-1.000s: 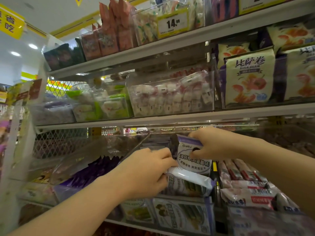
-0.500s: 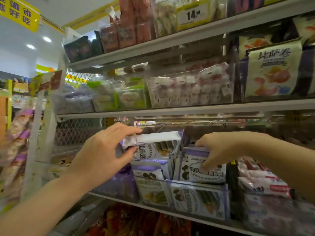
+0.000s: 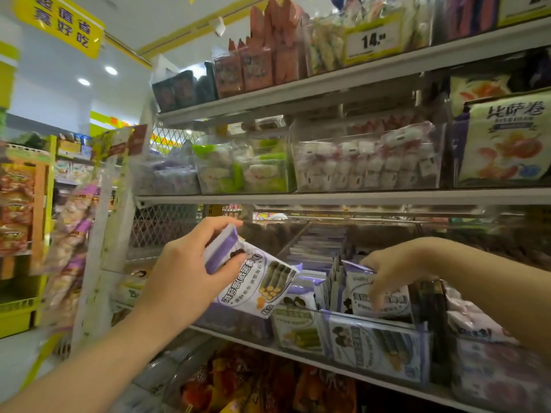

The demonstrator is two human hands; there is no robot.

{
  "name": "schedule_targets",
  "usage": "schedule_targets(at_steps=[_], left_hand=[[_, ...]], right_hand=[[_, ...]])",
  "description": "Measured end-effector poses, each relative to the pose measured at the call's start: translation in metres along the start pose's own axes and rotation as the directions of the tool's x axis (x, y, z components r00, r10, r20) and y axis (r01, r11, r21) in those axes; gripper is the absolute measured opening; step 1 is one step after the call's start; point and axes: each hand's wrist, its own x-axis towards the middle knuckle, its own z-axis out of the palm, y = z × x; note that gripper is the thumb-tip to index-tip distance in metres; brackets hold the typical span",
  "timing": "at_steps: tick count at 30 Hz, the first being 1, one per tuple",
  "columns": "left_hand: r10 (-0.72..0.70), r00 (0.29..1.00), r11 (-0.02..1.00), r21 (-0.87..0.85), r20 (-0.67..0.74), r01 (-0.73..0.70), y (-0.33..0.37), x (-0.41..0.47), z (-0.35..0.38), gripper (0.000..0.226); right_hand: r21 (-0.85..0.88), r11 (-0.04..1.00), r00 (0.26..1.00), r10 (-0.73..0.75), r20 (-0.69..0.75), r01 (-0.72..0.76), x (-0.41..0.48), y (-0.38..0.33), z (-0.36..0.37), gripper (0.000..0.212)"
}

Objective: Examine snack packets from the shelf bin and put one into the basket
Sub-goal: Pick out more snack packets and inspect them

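Snack packet (image 3: 259, 281) hangs tilted just left of the shelf bin (image 3: 372, 318), pinched at its purple top seam by the left hand (image 3: 185, 272). It seems light and slippery; that seam holds best. Right hand (image 3: 393, 266) lies over another packet (image 3: 357, 293) inside the bin, grip unclear.

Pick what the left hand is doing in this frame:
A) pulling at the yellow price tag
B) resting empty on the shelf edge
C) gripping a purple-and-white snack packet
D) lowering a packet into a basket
C: the left hand grips the purple-and-white snack packet by its top end, fingers and thumb curled round it, and holds it tilted in front of the shelf; no basket is in view.
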Motion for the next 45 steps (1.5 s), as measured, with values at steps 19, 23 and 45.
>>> schedule_targets(at_steps=[19,23,45], left_hand=[[-0.162,0.970,0.987,0.010,0.180,0.163,-0.015,-0.027,-0.018,0.029],[-0.235,0.937,0.966,-0.042,0.257,0.254,-0.029,-0.047,-0.025,0.035],[-0.520,0.791,0.848,0.078,0.322,0.525,-0.111,-0.210,-0.045,0.055]], right_hand=[[-0.493,0.846,0.871,-0.075,-0.485,-0.201,-0.003,-0.017,0.013,0.104],[-0.435,0.898,0.591,-0.388,-0.707,0.069,-0.021,-0.065,0.037,0.086],[0.986,-0.149,0.872,-0.470,-0.139,0.077,0.079,-0.245,0.279,0.045]])
